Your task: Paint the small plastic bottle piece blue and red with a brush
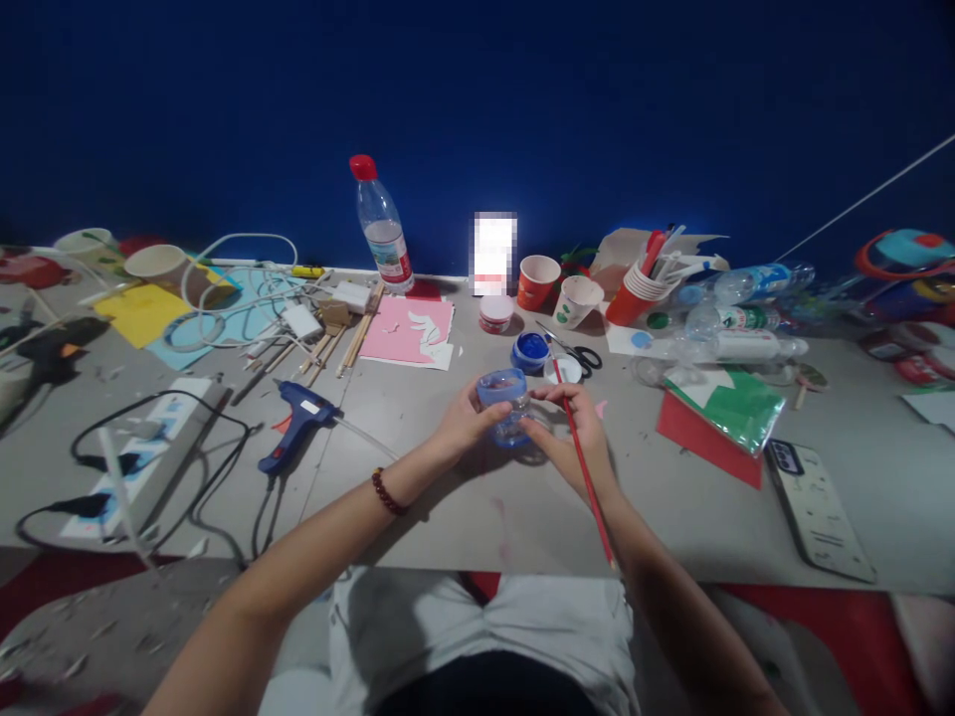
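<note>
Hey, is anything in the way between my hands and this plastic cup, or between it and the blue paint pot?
Nothing visible. Your left hand and right hand both touch the plastic cup, and I see nothing between it and the paint pot. The white disc lies to the pot's right.

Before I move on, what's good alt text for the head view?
A person's left hand holds a clear, blue-rimmed plastic container over a grey table; the right hand, at its side, holds a red stick. A blue paint pot and scissors lie beyond, a glue gun leftward.
</note>
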{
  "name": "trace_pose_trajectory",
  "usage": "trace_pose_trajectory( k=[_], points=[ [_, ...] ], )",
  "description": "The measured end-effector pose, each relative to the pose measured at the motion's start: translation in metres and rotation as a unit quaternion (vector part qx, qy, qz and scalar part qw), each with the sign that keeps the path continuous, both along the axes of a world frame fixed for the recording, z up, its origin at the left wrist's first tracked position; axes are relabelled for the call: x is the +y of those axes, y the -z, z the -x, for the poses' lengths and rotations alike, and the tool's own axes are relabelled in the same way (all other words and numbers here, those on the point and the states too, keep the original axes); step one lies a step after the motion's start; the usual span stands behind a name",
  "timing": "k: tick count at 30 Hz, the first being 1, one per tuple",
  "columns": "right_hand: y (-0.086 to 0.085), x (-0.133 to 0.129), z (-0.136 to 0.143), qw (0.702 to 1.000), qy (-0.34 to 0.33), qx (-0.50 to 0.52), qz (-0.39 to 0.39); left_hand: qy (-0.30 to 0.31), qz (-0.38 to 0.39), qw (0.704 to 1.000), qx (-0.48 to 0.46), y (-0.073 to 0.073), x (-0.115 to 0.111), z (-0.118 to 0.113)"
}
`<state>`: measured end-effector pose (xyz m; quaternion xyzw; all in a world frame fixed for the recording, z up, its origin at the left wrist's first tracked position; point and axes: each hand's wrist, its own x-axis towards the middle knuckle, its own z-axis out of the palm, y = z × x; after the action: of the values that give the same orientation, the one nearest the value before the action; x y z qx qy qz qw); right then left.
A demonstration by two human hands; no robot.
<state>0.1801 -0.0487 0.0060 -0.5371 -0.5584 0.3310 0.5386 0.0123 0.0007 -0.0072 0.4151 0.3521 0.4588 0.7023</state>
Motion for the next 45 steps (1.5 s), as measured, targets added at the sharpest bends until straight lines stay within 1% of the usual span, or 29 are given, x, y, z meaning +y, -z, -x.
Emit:
trace_pose_trajectory(
  k=[4,7,9,12,14,17,19,21,23,25,27,29,32,34,37,40,42,45],
  points=[
    [-0.001,0.002,0.0,0.994,-0.022,0.096,0.047,0.004,-0.023,1.0,-0.016,0.001,0.001,0.001],
    [-0.002,0.005,-0.004,0.982,-0.018,0.172,0.073,0.037,-0.027,0.998,-0.041,0.003,0.006,0.004],
    [-0.002,0.007,-0.008,0.973,-0.019,0.217,0.082,0.061,-0.014,0.997,-0.049,0.006,0.01,0.007],
    [-0.001,0.009,-0.013,0.96,-0.035,0.261,0.092,0.074,-0.007,0.996,-0.057,0.009,0.014,0.01],
    [-0.001,0.009,-0.013,0.955,-0.042,0.277,0.101,0.08,-0.011,0.994,-0.07,0.008,0.014,0.011],
    [-0.001,0.008,-0.012,0.951,-0.06,0.274,0.127,0.1,-0.02,0.991,-0.087,0.003,0.01,0.012],
    [-0.003,0.007,-0.01,0.953,-0.07,0.257,0.144,0.132,-0.007,0.986,-0.097,0.0,0.006,0.012],
    [-0.005,0.007,-0.008,0.961,-0.064,0.23,0.139,0.153,0.014,0.983,-0.1,-0.002,0.004,0.011],
    [-0.008,0.008,-0.008,0.974,-0.027,0.201,0.105,0.135,0.029,0.986,-0.095,0.0,0.004,0.01],
    [-0.01,0.009,-0.01,0.981,0.025,0.186,0.055,0.084,0.039,0.992,-0.089,0.003,0.008,0.009],
    [-0.009,0.01,-0.013,0.978,0.071,0.194,0.015,0.037,0.051,0.993,-0.096,0.008,0.014,0.008],
    [-0.007,0.011,-0.016,0.972,0.093,0.216,-0.01,0.002,0.06,0.992,-0.111,0.012,0.022,0.008],
    [-0.004,0.013,-0.018,0.963,0.092,0.249,-0.041,-0.005,0.06,0.99,-0.124,0.013,0.029,0.01],
    [-0.002,0.014,-0.018,0.959,0.076,0.267,-0.051,0.001,0.063,0.99,-0.129,0.012,0.032,0.011],
    [-0.001,0.014,-0.017,0.958,0.042,0.28,-0.039,0.014,0.07,0.989,-0.133,0.01,0.032,0.013],
    [-0.001,0.013,-0.017,0.964,0.009,0.264,-0.023,0.033,0.064,0.989,-0.129,0.006,0.031,0.013],
    [-0.002,0.012,-0.017,0.969,0.004,0.247,-0.018,0.043,0.06,0.99,-0.122,0.003,0.03,0.013],
    [-0.004,0.011,-0.016,0.972,0.017,0.235,-0.004,0.049,0.063,0.99,-0.118,0.001,0.028,0.013]
  ],
)
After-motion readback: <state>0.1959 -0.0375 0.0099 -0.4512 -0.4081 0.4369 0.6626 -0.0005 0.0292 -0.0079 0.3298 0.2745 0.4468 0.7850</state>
